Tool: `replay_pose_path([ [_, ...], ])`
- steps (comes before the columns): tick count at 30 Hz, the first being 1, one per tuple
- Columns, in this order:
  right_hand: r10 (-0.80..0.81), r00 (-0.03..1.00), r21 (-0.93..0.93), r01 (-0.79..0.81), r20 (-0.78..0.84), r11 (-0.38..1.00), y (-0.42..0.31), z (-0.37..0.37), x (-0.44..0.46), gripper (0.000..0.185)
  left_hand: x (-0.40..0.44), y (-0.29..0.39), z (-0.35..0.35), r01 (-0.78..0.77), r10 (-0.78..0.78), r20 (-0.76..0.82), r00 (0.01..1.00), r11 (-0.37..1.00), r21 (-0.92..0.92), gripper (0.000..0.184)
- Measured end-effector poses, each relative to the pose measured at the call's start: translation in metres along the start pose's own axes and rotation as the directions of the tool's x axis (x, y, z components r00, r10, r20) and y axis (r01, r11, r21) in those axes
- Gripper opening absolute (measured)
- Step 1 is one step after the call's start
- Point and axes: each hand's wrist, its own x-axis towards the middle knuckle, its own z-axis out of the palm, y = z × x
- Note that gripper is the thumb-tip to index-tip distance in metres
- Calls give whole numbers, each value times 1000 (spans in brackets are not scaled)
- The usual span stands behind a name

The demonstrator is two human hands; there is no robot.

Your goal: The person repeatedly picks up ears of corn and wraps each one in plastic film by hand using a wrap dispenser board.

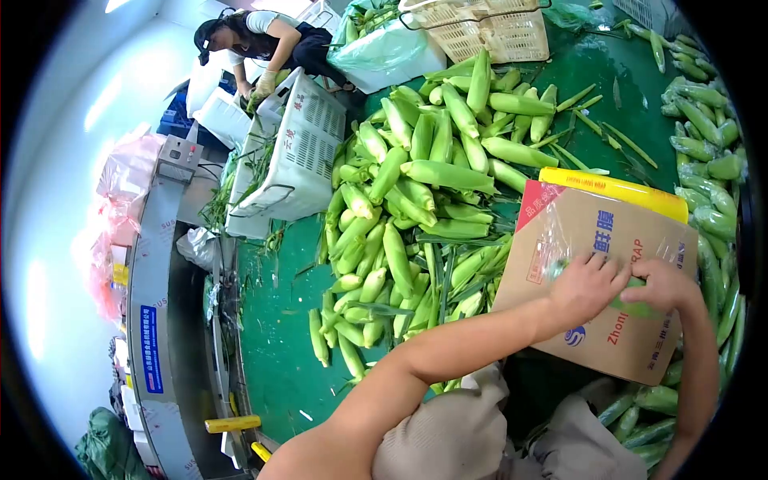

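Head cam, left to right: white slotted plastic basket (312,152) holding leafy green scraps (258,166), then a big heap of bare pale-green corn cobs (400,196) on the green floor (276,320), so I'd guess plenty left. Next, my left hand (590,284) is bent over clear film (552,246) on a flat brown cardboard box (590,350), my right hand (662,286) curled against a mostly hidden green cob (635,307); can't tell if either's gripping. Far right, loads of film-wrapped green cobs (710,166) look done.
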Motion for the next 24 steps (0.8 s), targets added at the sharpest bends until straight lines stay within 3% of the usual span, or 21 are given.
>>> replay_pose_path([
  [1, -10, 999, -165, 17, 44, 986, -2, -5, 4, 43, 0, 5, 2, 15, -16, -69, 997, 1000, -2, 48],
  [4, -259, 937, -151, 228, -234, 962, 32, 11, 25, 46, 8, -5, -13, 90, -35, 368, 929, 987, -135, 47],
  [5, -373, 897, -387, 265, -236, 883, 27, 15, 31, 57, 14, 1, -41, 155, -59, 393, 918, 964, -216, 53],
  [6, -306, 938, -559, 166, -166, 812, 30, 23, 43, 64, 18, 0, -52, 170, -46, 422, 905, 950, -261, 56],
  [8, -349, 915, -690, 118, -205, 714, 41, 49, 49, 71, 13, 7, -55, 220, -18, 534, 845, 922, -318, 63],
  [10, -327, 924, -689, 106, -198, 717, 48, 59, 46, 76, 1, 15, -55, 257, 56, 655, 753, 892, -372, 70],
  [11, -340, 918, -678, 116, -206, 725, 51, 62, 47, 76, -9, 16, -50, 238, 133, 708, 694, 885, -400, 71],
  [12, -359, 909, -666, 133, -214, 734, 51, 65, 48, 77, -19, 21, -50, 336, 184, 814, 551, 844, -419, 70],
  [13, -311, 929, -657, 110, -198, 746, 46, 64, 45, 80, -45, 25, -33, 269, 347, 770, 535, 794, -545, 66],
  [14, -342, 910, -655, 114, -233, 747, 44, 70, 48, 79, -65, 36, -24, 426, 391, 837, 383, 729, -536, 63],
  [15, -357, 892, -649, 100, -277, 755, 44, 82, 45, 78, -79, 41, -12, 418, 486, 841, 238, 730, -541, 62],
  [16, -278, 938, -565, 117, -208, 817, 22, 89, 31, 74, -92, 44, 1, 411, 567, 819, 85, 729, -547, 62],
  [17, -205, 978, -193, 193, -48, 962, 5, 103, 16, 68, -125, 32, 26, 481, 617, 758, 209, 611, -629, 64],
  [18, -400, 904, -68, 394, -152, 917, -10, 129, -19, 73, -132, 23, 32, 347, 603, 760, 242, 678, -649, 69],
  [19, -354, 933, -5, 355, 71, 935, -25, 140, -48, 85, -134, 19, 19, 721, 542, 823, 170, 501, -479, 76],
  [20, -236, 937, -7, 246, 258, 969, -24, 169, -63, 94, -145, 12, 23, 441, 442, 800, 407, 672, -595, 87],
  [21, -197, 908, 87, 177, 369, 980, -16, 190, -82, 94, -109, 27, -11, 756, 327, 937, 122, 581, -301, 97],
  [22, -242, 925, 350, 132, 293, 928, 9, 221, -75, 86, -127, 2, 0, 732, 385, 897, 216, 545, -410, 101],
  [23, -243, 945, 457, 120, 220, 881, 20, 234, -77, 83, -121, -1, -19, 828, 427, 858, 286, 340, -445, 99],
  [24, -254, 957, 555, 136, 142, 820, 26, 238, -77, 80, -118, -9, -30, 770, 438, 804, 402, 315, -555, 97],
])
